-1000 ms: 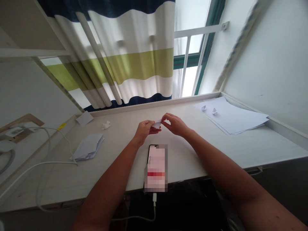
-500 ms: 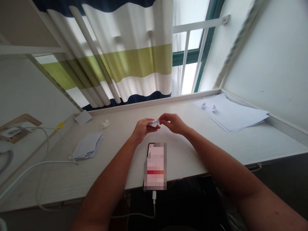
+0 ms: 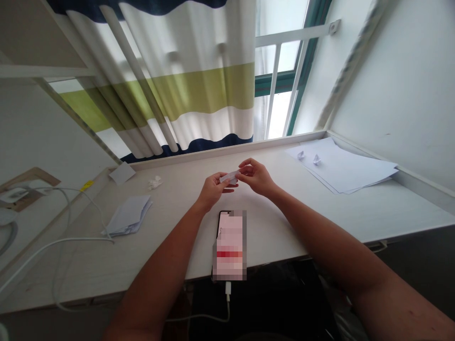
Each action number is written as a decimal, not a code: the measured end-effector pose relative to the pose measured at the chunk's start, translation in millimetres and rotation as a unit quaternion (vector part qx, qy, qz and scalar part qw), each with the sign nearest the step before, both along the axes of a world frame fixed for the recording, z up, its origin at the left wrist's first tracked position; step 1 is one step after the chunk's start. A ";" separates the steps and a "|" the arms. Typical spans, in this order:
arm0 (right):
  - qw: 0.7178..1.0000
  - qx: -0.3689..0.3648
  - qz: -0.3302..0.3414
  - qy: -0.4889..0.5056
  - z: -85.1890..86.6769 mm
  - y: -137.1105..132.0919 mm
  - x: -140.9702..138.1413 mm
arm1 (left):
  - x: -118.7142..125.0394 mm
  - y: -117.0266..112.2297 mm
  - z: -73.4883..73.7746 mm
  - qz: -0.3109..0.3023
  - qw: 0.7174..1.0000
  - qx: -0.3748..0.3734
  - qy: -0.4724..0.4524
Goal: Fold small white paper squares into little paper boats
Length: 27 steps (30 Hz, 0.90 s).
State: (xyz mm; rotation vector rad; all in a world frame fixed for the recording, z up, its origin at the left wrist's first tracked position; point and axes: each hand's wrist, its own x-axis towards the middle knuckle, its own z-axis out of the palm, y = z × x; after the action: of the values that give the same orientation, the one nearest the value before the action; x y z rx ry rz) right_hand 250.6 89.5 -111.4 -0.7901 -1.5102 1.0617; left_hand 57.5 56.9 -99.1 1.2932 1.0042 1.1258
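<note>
Left hand (image 3: 210, 191) and right hand (image 3: 260, 180) pinch a paper (image 3: 229, 176), seemingly part-folded, between nearly closed fingers, over the desk (image 3: 272, 232)'s middle. Far right, two small shapes (image 3: 316, 160) look finished on big sheets (image 3: 355, 169); left, a stack (image 3: 129, 213) looks unused

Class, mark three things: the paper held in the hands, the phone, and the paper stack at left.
Held paper (image 3: 229, 176): head view, its exposed middle.
Phone (image 3: 230, 244): head view, middle of its screen.
Paper stack (image 3: 131, 213): head view, its top sheet.
</note>
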 end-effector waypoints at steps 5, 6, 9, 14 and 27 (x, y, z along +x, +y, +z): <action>1.000 0.006 0.014 0.005 1.0 -2.1 -0.8 | 1.1 0.4 -3.2 0.033 0.998 0.051 0.035; 1.000 0.008 0.019 0.003 1.3 -2.4 -0.8 | 1.2 0.4 -3.6 0.035 0.997 0.063 0.035; 1.000 0.005 0.028 0.006 1.9 -2.4 -0.7 | 0.2 0.7 -3.4 0.035 0.996 0.073 0.029; 0.999 -0.008 0.033 0.026 1.9 -2.2 -1.1 | -3.5 -0.1 0.8 0.020 0.999 0.041 0.025; 0.999 0.002 0.005 0.048 2.7 -0.2 -0.6 | -1.6 -2.0 3.8 0.010 0.999 -0.034 -0.023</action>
State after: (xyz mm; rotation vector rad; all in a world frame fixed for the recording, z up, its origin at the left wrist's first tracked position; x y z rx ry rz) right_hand 250.0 89.2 -108.7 -0.7194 -1.4367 1.0881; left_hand 55.9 54.9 -95.3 1.2015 1.0141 1.1221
